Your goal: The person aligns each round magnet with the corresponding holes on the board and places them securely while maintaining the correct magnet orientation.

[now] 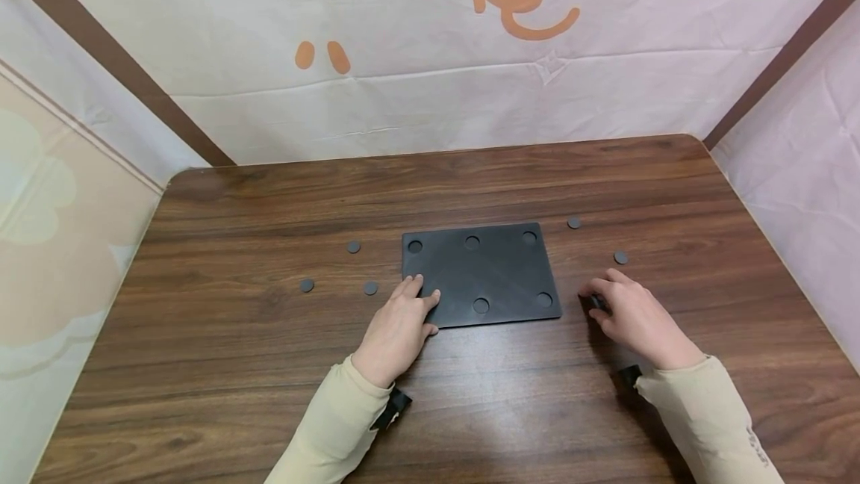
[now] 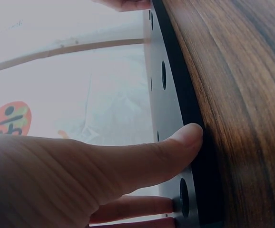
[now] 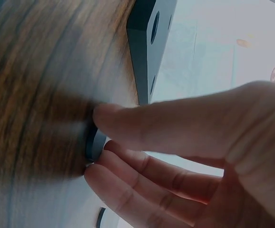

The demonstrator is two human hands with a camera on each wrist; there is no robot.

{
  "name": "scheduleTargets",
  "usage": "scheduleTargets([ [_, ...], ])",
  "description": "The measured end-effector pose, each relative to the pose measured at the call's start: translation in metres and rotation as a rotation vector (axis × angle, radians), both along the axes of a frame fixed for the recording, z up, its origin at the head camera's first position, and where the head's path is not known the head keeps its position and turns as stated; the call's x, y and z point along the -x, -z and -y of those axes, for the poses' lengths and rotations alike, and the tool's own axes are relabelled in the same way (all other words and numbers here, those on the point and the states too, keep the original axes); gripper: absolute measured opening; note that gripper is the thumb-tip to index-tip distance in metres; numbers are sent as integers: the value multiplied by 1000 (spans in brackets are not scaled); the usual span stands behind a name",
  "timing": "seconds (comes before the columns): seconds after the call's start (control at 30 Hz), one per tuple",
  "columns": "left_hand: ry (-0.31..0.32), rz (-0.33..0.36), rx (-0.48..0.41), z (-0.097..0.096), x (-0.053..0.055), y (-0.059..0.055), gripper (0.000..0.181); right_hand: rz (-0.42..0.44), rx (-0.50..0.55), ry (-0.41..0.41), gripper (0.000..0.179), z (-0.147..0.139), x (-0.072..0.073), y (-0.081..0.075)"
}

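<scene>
A flat black board with round recesses in its top lies on the wooden table. At its front left corner rests my left hand, fingers on the top face. The left wrist view shows the thumb against the front edge, beside a recess. To the right of the board, my right hand is low over the table. In the right wrist view its thumb and fingertips pinch a small dark disc at the table surface. That disc is mostly covered by the fingers in the head view.
Left of the board lie three grey discs: one farther back, another disc nearer the left hand, and a disc farthest left. Beyond the right hand are two more discs, a near one and a far one. A printed cloth hangs behind the table.
</scene>
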State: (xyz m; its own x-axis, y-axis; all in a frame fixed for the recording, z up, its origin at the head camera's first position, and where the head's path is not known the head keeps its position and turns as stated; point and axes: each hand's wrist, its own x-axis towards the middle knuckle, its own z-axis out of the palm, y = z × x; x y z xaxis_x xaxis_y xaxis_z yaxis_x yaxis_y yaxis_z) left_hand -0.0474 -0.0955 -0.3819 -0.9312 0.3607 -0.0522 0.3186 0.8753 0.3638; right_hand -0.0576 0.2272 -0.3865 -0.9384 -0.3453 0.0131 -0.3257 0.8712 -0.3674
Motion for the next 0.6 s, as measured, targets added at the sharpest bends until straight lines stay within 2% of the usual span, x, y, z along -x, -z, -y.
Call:
scheduleTargets([
  [0.6,-1,7,14,-1,0,0,44,-46,18,-22,18,-2,3,1],
])
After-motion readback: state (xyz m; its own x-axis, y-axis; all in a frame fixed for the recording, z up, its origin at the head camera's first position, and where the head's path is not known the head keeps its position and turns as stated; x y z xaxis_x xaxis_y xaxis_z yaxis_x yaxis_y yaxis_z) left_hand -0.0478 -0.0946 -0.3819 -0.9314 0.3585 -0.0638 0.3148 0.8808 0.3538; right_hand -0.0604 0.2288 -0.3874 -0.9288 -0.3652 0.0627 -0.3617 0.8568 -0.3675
